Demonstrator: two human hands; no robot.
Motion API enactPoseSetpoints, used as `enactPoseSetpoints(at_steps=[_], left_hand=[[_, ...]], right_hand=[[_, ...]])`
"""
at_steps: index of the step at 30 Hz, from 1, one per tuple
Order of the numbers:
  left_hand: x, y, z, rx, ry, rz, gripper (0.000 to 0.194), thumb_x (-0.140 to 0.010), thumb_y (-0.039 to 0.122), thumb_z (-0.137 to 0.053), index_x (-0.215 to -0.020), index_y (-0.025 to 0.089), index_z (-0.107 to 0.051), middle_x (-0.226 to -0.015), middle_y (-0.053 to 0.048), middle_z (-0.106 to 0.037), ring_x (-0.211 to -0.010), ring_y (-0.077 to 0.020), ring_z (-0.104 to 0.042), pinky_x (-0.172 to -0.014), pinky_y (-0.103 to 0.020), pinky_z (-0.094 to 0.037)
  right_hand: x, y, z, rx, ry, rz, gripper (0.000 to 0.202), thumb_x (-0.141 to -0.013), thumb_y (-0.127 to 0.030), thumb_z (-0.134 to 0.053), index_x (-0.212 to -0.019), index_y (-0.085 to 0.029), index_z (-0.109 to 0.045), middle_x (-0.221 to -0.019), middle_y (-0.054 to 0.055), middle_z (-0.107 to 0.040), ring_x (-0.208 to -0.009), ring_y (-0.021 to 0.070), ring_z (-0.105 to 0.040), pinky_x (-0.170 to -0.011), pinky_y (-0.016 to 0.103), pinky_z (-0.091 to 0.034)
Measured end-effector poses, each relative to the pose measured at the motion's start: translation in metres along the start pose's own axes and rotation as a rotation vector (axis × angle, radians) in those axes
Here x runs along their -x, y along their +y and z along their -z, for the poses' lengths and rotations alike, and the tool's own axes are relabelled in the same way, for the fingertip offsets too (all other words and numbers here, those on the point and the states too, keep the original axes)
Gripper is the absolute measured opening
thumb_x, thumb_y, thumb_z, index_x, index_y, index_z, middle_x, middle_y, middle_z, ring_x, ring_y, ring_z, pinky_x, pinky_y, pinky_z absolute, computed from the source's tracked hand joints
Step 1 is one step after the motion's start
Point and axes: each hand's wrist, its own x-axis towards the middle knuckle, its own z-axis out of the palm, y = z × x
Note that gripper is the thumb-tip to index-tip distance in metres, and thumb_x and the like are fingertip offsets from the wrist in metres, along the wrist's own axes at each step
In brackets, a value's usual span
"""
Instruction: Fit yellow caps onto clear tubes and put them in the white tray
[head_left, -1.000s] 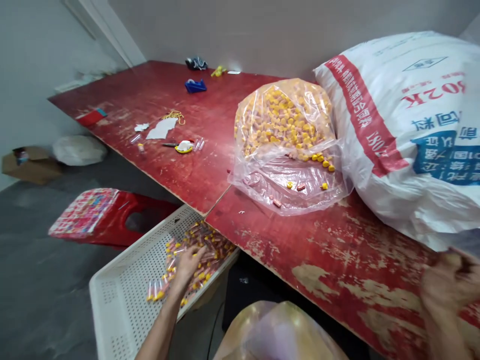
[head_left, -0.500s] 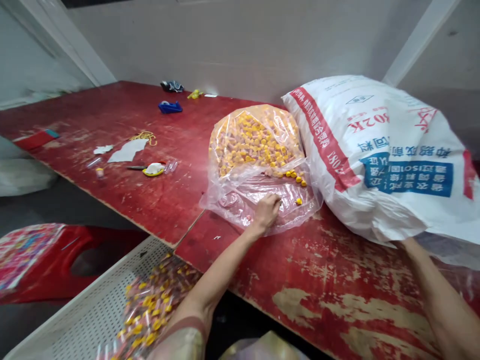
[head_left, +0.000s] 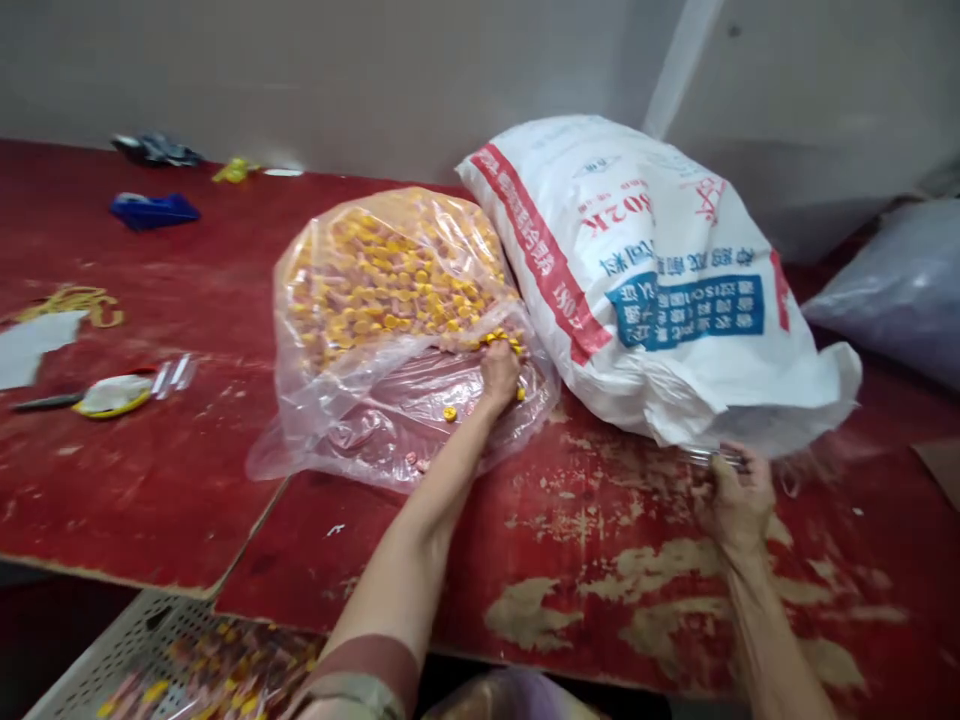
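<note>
My left hand (head_left: 500,375) reaches into the mouth of a clear plastic bag (head_left: 360,420), its fingers closed at the edge of a heap of small yellow caps (head_left: 397,270) with pinkish stems. What the fingertips grip is hidden. One loose yellow cap (head_left: 450,413) lies on the plastic left of the hand. At the lower mouth of a large white woven sack (head_left: 675,230), my right hand (head_left: 739,505) is closed around clear tubes (head_left: 701,457), somewhat blurred.
Scissors with a yellow-red handle (head_left: 112,395), white paper (head_left: 34,345), rubber bands (head_left: 71,300) and a blue tape dispenser (head_left: 154,211) lie left on the red table (head_left: 202,470). A perforated white crate (head_left: 112,640) of yellow-capped tubes is below the front edge. Another plastic bag (head_left: 900,290) sits far right.
The view has swung right. My left hand has moved from the bare plastic up to the caps. My right hand, previously hidden at the sack, has come out with clear tubes.
</note>
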Motion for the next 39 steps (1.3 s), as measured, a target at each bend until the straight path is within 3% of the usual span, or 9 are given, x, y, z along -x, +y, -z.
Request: enactPoseSetpoints(at_steps=[4,9,12,19,23,28,31,35,39], left_hand=[[0.055,-0.013,0.027,0.425,0.031,0.075,0.015,-0.082,0.015,-0.043,-0.082,0.016,-0.058,-0.068,-0.001,-0.061,-0.065,-0.0136,-0.058,-0.065,-0.024,-0.045],[0.167,-0.002,0.057,1.09,-0.409,0.18,0.017,-0.073,0.029,-0.06,-0.083,0.017,-0.053,-0.053,0.006,-0.055,-0.041,-0.0095,-0.051,-0.043,-0.02,-0.042],[0.204,0.009,0.06,1.161,-0.471,0.206,0.016,-0.072,0.028,-0.06,-0.08,0.017,-0.053,-0.052,0.005,-0.055,-0.041,-0.0092,-0.052,-0.042,-0.02,-0.043],[0.216,0.0,0.069,1.149,-0.59,0.205,0.023,-0.069,0.034,-0.066,-0.075,0.015,-0.053,-0.054,0.005,-0.056,-0.041,-0.009,-0.053,-0.041,-0.021,-0.044],[0.214,-0.015,0.078,1.15,-0.783,0.203,0.028,-0.063,0.033,-0.073,-0.075,0.013,-0.057,-0.058,0.002,-0.06,-0.047,-0.0097,-0.056,-0.048,-0.022,-0.046],[0.216,-0.011,0.081,1.433,-0.559,0.45,0.046,-0.064,0.052,-0.071,-0.09,0.015,-0.06,-0.081,-0.003,-0.065,-0.066,-0.0113,-0.061,-0.062,-0.023,-0.046],[0.223,-0.004,0.075,1.425,-0.639,0.529,0.065,-0.072,0.074,-0.046,-0.086,0.013,-0.059,-0.07,-0.005,-0.063,-0.06,-0.0127,-0.06,-0.058,-0.023,-0.044],[0.238,-0.009,0.074,1.248,-0.639,0.544,0.074,-0.075,0.08,-0.028,-0.086,0.013,-0.059,-0.059,-0.003,-0.059,-0.047,-0.0113,-0.052,-0.05,-0.023,-0.038],[0.257,-0.026,0.096,0.876,-0.59,0.422,0.064,-0.08,0.072,-0.033,-0.072,0.014,-0.06,-0.057,-0.001,-0.056,-0.052,-0.0115,-0.05,-0.051,-0.022,-0.036]], right_hand=[[0.032,-0.011,-0.008,-0.34,-0.304,-0.081,0.029,-0.072,-0.036,-0.067,-0.093,-0.02,-0.055,-0.078,0.0,-0.058,-0.061,0.0137,-0.056,-0.058,0.027,-0.047],[0.066,-0.022,-0.035,-0.398,-0.614,-0.1,0.025,-0.076,-0.035,-0.067,-0.093,-0.021,-0.056,-0.086,0.001,-0.061,-0.069,0.0137,-0.061,-0.067,0.028,-0.051],[0.083,-0.031,-0.046,-0.292,-0.777,-0.07,0.031,-0.079,-0.039,-0.065,-0.102,-0.02,-0.056,-0.087,0.003,-0.063,-0.074,0.015,-0.062,-0.07,0.027,-0.051],[0.112,-0.04,-0.042,-0.07,-1.006,0.057,0.034,-0.088,-0.042,-0.055,-0.111,-0.017,-0.055,-0.068,-0.001,-0.058,-0.05,0.0108,-0.052,-0.049,0.022,-0.043],[0.123,-0.036,-0.039,-0.04,-1.014,0.149,0.034,-0.09,-0.042,-0.051,-0.113,-0.018,-0.056,-0.083,0.003,-0.062,-0.054,0.0113,-0.054,-0.047,0.022,-0.042],[0.14,-0.052,-0.046,0.035,-1.087,0.592,0.02,-0.091,-0.025,-0.047,-0.109,-0.02,-0.057,-0.099,0.006,-0.063,-0.085,0.0174,-0.061,-0.072,0.028,-0.048],[0.155,-0.059,-0.05,0.011,-1.159,0.753,0.023,-0.091,-0.018,-0.043,-0.111,-0.019,-0.053,-0.096,0.007,-0.062,-0.085,0.0175,-0.06,-0.073,0.028,-0.049],[0.168,-0.06,-0.052,0.019,-1.247,0.76,0.02,-0.092,-0.017,-0.043,-0.111,-0.019,-0.051,-0.093,0.006,-0.061,-0.081,0.0161,-0.06,-0.068,0.025,-0.049],[0.181,-0.06,-0.064,0.045,-1.271,0.873,0.024,-0.095,-0.019,-0.041,-0.117,-0.017,-0.048,-0.098,0.01,-0.061,-0.084,0.0178,-0.062,-0.071,0.027,-0.051]])
